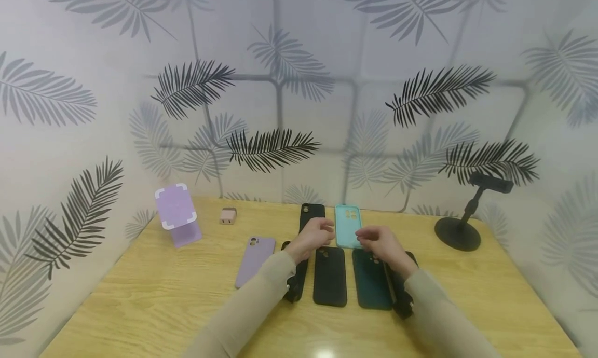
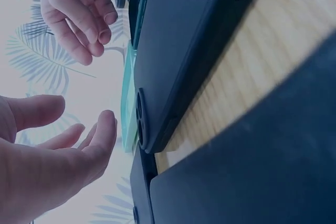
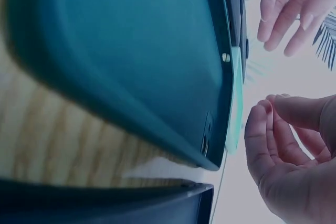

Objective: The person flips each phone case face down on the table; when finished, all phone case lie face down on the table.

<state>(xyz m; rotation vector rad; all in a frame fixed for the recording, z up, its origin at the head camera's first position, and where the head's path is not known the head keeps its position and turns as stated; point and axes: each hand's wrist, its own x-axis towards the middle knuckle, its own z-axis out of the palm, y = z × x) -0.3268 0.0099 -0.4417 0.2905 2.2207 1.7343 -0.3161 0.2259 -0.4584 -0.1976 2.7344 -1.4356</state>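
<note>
Phone cases lie in two loose rows on a wooden table. My left hand (image 1: pixel 314 236) hovers with relaxed fingers beside the black case (image 1: pixel 310 211) at the back, its wrist above another dark case. Over the top of the dark teal case (image 1: pixel 371 285) is my right hand (image 1: pixel 384 244), fingertips by the mint case (image 1: pixel 348 231). Its thumb and fingers (image 3: pixel 257 135) bend loosely together, with nothing seen between them. Between the forearms lies a black case (image 1: pixel 329 283). A lavender case (image 1: pixel 255 262) sits left of them, and a dark case (image 1: pixel 399 285) is partly hidden under my right forearm.
At the back left stand a lavender phone stand (image 1: pixel 176 207) and a small pink charger plug (image 1: pixel 228 216). A black stand with a round base (image 1: pixel 458 234) is at the right. A leaf-patterned curtain (image 1: pixel 299 114) hangs behind the table (image 1: pixel 154 301).
</note>
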